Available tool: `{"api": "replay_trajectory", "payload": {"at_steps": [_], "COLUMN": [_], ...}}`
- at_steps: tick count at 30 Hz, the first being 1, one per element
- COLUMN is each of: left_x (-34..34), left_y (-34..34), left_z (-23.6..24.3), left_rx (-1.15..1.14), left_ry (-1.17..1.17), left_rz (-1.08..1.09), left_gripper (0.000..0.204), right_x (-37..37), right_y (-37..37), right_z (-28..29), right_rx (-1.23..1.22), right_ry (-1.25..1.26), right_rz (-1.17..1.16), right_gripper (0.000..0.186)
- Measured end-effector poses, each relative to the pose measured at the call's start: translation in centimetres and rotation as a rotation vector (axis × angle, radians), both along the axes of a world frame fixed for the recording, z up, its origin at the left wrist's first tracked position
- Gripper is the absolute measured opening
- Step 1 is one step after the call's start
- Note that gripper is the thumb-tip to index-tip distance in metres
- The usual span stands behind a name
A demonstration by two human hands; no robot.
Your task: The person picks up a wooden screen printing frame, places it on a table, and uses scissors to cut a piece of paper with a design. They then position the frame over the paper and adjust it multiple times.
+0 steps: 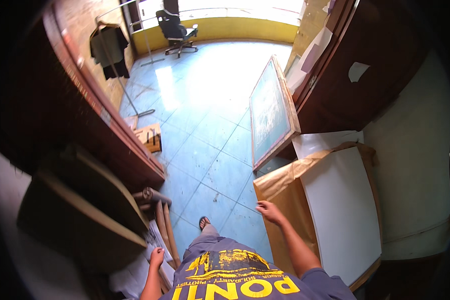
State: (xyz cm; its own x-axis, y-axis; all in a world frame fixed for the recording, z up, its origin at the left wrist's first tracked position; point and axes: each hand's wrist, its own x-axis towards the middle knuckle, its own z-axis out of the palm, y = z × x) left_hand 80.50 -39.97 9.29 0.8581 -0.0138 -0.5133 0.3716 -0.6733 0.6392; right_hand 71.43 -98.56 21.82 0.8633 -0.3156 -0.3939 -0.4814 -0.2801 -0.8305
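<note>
My left hand (156,258) is low at centre-left, fingers curled, beside leaning white sheets (156,231) and long rolls (167,230); whether it holds anything is hidden. My right hand (269,212) has bent fingers near a brown paper wrapping (280,230) around a stack of large white boards (342,205); I cannot make out anything in it or whether it touches the paper. Below me are my printed shirt and a sandalled foot (204,223) on blue tiles (205,155).
A framed board (270,112) leans by the right doorway. Dark wooden doors (365,60) flank the opening, dark panels (80,200) lean at lower left. Ahead are a garment rail with a hanging shirt (105,45), wooden pieces (147,137) and a swivel chair (174,27).
</note>
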Motion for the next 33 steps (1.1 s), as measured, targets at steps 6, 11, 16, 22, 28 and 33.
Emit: {"api": "replay_trajectory", "payload": {"at_steps": [6, 11, 16, 22, 28, 33], "left_x": [30.0, 46.8, 57.7, 65.8, 79.6, 101.6], "left_y": [-22.4, -40.9, -47.9, -41.2, -37.6, -57.1], "left_z": [9.7, 14.9, 10.4, 4.8, -1.7, -2.9], "left_rx": [-0.052, -0.133, -0.05, 0.221, 0.288, 0.513], "left_ry": [-0.257, -0.213, -0.127, 0.218, 0.591, 0.251], "left_rz": [-0.582, -0.752, -0.836, -0.744, -0.872, -1.302], "left_gripper": [0.04, 0.041, 0.043, 0.036, 0.046, 0.052], "right_x": [8.9, 21.2, 31.7, 39.8, 42.8, 51.2], "right_y": [-16.9, -30.9, -46.0, -54.9, -54.2, -47.4], "right_z": [-2.2, -1.6, -6.7, -10.3, -12.1, -6.0], "right_rx": [-0.016, -0.184, -0.514, -0.605, -0.553, -0.347], "right_ry": [-0.18, -0.196, -0.107, 0.278, 0.543, 0.716], "right_rz": [-0.474, -0.629, -0.738, -0.802, -0.912, -0.754], "right_gripper": [0.032, 0.043, 0.058, 0.084, 0.089, 0.084]}}
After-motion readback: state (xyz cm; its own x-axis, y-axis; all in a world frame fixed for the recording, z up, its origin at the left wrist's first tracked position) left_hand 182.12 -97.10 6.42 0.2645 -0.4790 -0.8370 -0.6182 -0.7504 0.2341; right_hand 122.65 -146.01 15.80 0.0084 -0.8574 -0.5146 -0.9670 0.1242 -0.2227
